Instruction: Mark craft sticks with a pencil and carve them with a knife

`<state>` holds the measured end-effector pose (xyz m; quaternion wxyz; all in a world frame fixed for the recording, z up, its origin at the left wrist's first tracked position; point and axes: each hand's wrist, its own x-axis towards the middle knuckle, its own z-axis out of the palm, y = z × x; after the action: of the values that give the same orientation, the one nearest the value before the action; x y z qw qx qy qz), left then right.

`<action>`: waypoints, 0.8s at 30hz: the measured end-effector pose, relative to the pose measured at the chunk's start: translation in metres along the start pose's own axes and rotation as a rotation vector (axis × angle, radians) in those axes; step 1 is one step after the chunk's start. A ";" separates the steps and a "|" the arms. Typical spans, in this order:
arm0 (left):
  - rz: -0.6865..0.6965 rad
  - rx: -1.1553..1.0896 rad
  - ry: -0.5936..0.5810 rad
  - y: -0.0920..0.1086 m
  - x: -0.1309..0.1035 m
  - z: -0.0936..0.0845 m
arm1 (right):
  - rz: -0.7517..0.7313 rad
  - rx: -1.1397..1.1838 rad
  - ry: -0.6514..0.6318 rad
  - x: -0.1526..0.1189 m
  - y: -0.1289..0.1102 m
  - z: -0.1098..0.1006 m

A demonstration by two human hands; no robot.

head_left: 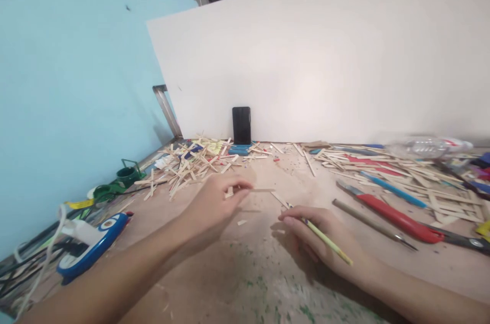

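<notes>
My left hand (220, 196) is closed in a pinch over the middle of the table. A thin wooden craft stick (264, 190) points out to the right from its fingertips. Lower and to the right, my right hand (314, 229) is curled around a slim yellow-green pencil (327, 242), held like a writing tool with its back end toward me. Just beyond those fingers shows another pale wooden stick (280, 199); whether the hand touches it I cannot tell. A small wood chip (242, 222) lies on the table between the hands.
Loose craft sticks (191, 166) are heaped at back left, more (421, 176) at right. A black phone (241, 125) leans on the white board (306, 69). A red-handled cutter (398, 214), brown pen-like tool (367, 222) and blue pen (394, 189) lie right; a blue-white power strip (95, 247) left.
</notes>
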<state>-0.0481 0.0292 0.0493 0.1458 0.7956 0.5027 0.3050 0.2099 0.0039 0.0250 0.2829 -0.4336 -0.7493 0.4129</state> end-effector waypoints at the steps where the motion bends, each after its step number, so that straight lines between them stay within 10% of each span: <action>1: 0.010 0.049 0.018 -0.005 0.008 -0.009 | -0.015 0.001 -0.009 -0.001 0.000 0.000; 5: -0.005 0.255 0.223 -0.020 0.049 -0.038 | -0.044 0.002 -0.033 -0.002 0.004 0.002; 9: 0.089 0.401 0.263 -0.005 0.086 -0.029 | -0.067 0.011 -0.032 -0.002 0.009 0.003; 17: 0.412 0.642 -0.230 0.057 0.170 0.084 | -0.132 0.059 -0.036 -0.001 0.022 0.012; 24: 0.443 0.724 -0.456 0.067 0.217 0.156 | -0.166 0.044 -0.026 -0.001 0.025 0.015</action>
<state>0.1649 0.2039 0.0382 -0.1027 0.9297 0.3503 -0.0482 0.2091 0.0042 -0.0044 0.3161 -0.3583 -0.7770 0.4099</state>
